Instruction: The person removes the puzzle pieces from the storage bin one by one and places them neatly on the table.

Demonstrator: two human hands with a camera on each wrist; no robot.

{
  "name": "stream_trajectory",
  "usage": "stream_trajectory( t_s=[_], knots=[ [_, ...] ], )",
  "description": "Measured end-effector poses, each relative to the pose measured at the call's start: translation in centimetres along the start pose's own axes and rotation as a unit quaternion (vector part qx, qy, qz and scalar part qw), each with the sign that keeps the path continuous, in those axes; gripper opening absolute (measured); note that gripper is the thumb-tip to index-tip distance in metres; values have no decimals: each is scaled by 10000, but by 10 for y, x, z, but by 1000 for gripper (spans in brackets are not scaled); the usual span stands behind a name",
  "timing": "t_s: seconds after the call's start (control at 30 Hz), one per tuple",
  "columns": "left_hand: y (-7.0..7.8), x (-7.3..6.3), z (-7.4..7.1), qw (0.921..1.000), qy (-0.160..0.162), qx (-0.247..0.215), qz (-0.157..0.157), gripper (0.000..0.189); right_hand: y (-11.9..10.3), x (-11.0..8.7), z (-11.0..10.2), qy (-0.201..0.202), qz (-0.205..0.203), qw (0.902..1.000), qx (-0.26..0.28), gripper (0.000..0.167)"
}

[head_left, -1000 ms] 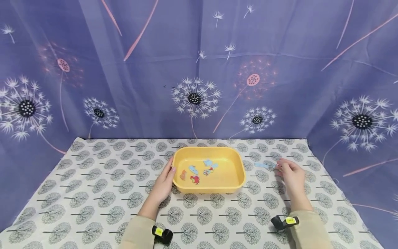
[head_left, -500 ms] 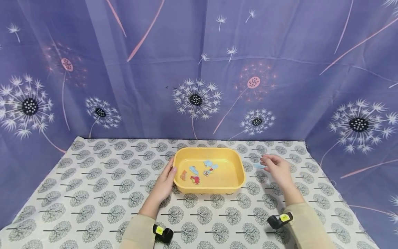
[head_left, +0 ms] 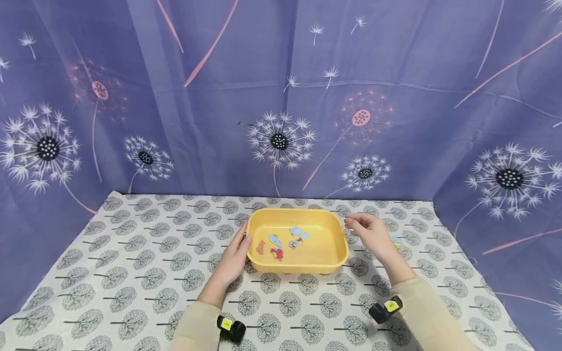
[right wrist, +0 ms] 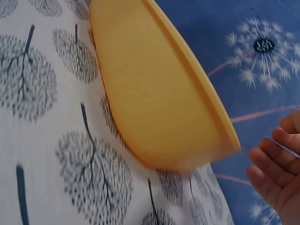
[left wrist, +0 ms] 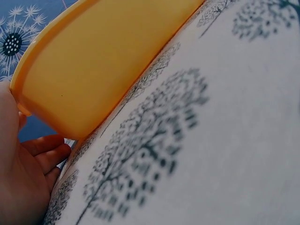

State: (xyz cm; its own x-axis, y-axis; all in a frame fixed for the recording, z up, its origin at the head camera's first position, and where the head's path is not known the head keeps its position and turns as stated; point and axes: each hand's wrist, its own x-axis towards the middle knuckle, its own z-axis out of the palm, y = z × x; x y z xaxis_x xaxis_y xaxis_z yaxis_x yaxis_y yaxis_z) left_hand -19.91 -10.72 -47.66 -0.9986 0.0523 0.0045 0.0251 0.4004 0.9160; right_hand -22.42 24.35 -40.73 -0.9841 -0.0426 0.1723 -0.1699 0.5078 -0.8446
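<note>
A yellow basin stands on the patterned cloth in front of me, several small flat figure-shaped pieces lying in its left half. Among them are a red piece, an orange piece and a light-blue piece. My left hand grips the basin's left end, thumb at the rim and fingers around the outside. At the right end, my right hand pinches a small orange piece, barely visible at its fingertips beside the rim. In the right wrist view its fingers are bent next to the basin's corner.
A light-blue and green piece lies on the cloth to the right, partly hidden behind my right wrist. The tree-print cloth covers the table. A purple dandelion-print curtain rises behind it and at both sides.
My right hand has moved left from the cloth to the basin's right rim. The light-blue strip there is now out of sight, and the blue-green piece shows behind the wrist. My left hand keeps its grip.
</note>
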Motion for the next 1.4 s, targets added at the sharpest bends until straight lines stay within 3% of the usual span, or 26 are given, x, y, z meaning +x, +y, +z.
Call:
stream_trajectory(
  t_s=[0.37, 0.77, 1.1, 1.4],
  knots=[
    [0, 0, 0, 10000, -5, 27, -11, 55, -16, 12, 26, -402, -558, 9976, 6, 30],
    [1, 0, -1, 10000, -8, 79, 15, 56, -21, 19, 56, -974, -1091, 9859, -814, 26],
    [1, 2, -1, 9999, 24, 113, -37, 55, -20, 27, 77, -1011, -1156, 9831, -993, 20],
    [1, 1, 0, 9999, 58, 75, -85, 54, -15, 28, 89, -1035, -1200, 9720, -1735, 22]
  ],
)
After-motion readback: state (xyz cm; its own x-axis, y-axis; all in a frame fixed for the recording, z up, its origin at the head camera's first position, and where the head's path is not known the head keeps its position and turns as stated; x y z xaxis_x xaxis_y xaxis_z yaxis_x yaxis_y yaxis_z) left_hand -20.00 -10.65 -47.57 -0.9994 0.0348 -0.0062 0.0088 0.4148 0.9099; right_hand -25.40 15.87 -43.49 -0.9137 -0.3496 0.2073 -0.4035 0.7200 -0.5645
